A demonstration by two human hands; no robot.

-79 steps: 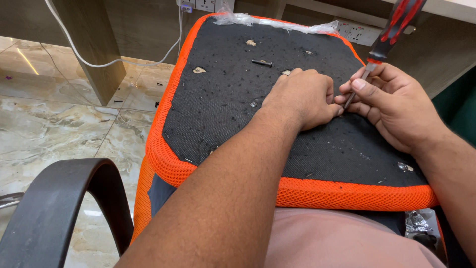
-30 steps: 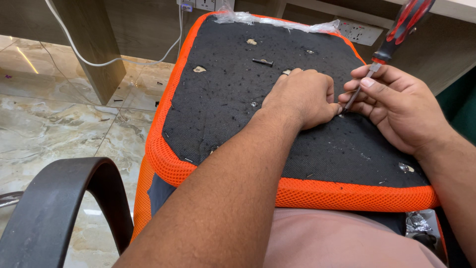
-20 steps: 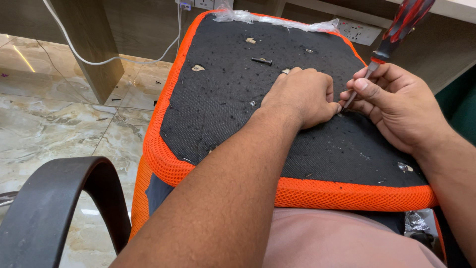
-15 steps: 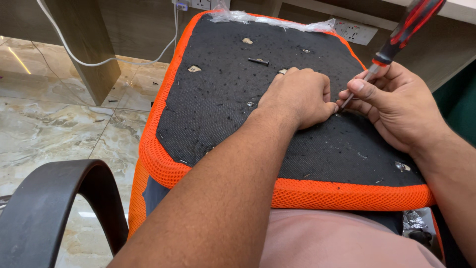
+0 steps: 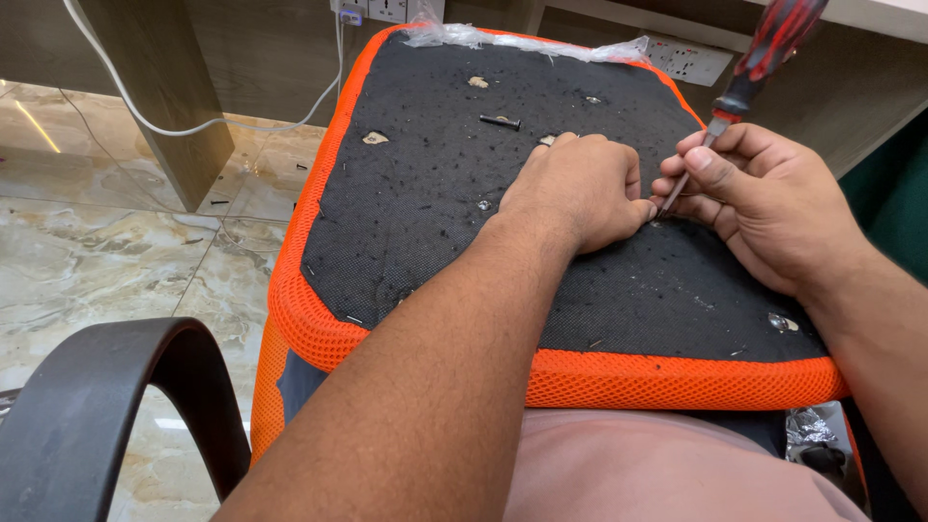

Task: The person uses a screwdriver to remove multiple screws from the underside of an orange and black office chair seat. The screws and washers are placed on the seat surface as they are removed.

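An upturned chair seat (image 5: 425, 184) lies across my lap, black fabric underside up, with an orange mesh border (image 5: 677, 379). My left hand (image 5: 580, 188) rests on the fabric as a closed fist, its thumb side pressed down near the middle. My right hand (image 5: 764, 203) pinches the metal shaft of a red and black screwdriver (image 5: 764, 48), whose tip meets the fabric right beside my left thumb. What lies under the tip is hidden by my fingers. A loose dark bolt (image 5: 501, 122) lies on the fabric beyond my left hand.
A black curved chair armrest (image 5: 106, 406) stands at lower left over a marble floor (image 5: 106, 242). A white cable (image 5: 193, 121) hangs by a wooden desk leg (image 5: 159, 87). Wall sockets (image 5: 691, 60) and crumpled clear plastic (image 5: 527, 41) sit at the seat's far edge.
The screwdriver handle has rocked slightly side to side while its tip stays at the same spot. My left fist has not moved. The view has drifted a little.
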